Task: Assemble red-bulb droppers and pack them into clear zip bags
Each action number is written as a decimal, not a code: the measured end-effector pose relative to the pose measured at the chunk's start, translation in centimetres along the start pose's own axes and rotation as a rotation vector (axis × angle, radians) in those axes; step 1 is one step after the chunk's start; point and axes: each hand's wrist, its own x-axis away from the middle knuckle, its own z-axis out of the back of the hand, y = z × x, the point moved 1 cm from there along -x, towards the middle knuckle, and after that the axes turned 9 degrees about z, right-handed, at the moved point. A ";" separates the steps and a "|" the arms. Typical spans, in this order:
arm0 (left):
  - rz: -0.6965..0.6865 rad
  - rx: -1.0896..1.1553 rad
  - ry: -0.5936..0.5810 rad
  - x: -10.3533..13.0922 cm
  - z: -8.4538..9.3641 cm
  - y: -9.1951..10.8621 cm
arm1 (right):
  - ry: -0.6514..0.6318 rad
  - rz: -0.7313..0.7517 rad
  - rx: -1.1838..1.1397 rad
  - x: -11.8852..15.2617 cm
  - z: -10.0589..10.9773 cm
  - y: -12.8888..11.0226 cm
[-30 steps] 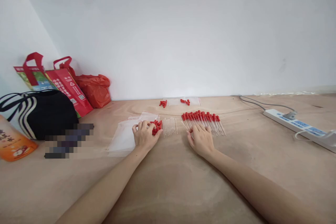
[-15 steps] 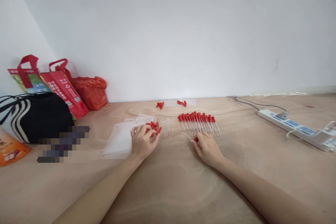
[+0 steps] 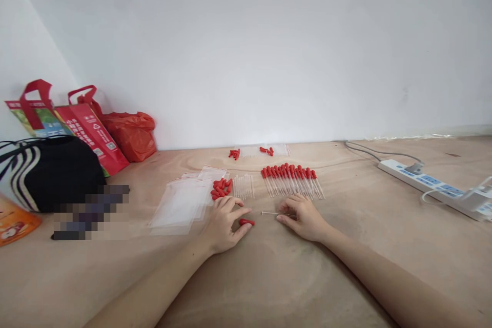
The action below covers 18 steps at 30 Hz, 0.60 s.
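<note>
My left hand (image 3: 229, 223) rests on the wooden table with its fingers apart, around a loose red rubber bulb (image 3: 246, 222) that lies between thumb and forefinger. My right hand (image 3: 302, 216) pinches a thin clear glass tube (image 3: 270, 213), whose free end points left toward the bulb. Beyond my left hand lies a pile of red bulbs (image 3: 221, 189), beside a row of bare clear tubes (image 3: 243, 186). Past my right hand, several droppers with red bulbs (image 3: 292, 179) lie side by side, bulbs toward the wall.
Clear zip bags (image 3: 179, 207) lie left of the bulb pile. Near the wall is another bag (image 3: 282, 150) with more bulbs around it. A black bag (image 3: 61, 171) and red bags (image 3: 130, 136) stand at left; a white power strip (image 3: 418, 181) lies at right.
My left hand has come away from the pile toward me, and one red bulb now lies on the table by its fingers. My right hand has drawn slightly nearer with the tube, now held more level.
</note>
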 end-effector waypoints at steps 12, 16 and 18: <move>0.017 0.138 -0.017 -0.4 -0.7 0.8 | 0.065 -0.107 -0.104 -0.9 -1.1 -0.7; 0.015 0.155 -0.005 -0.1 -1.0 1.0 | 0.090 -0.034 -0.265 -0.8 -0.8 -1.6; 0.006 0.161 0.006 -0.1 -1.1 1.0 | 0.095 -0.008 -0.258 -0.7 -0.9 -1.7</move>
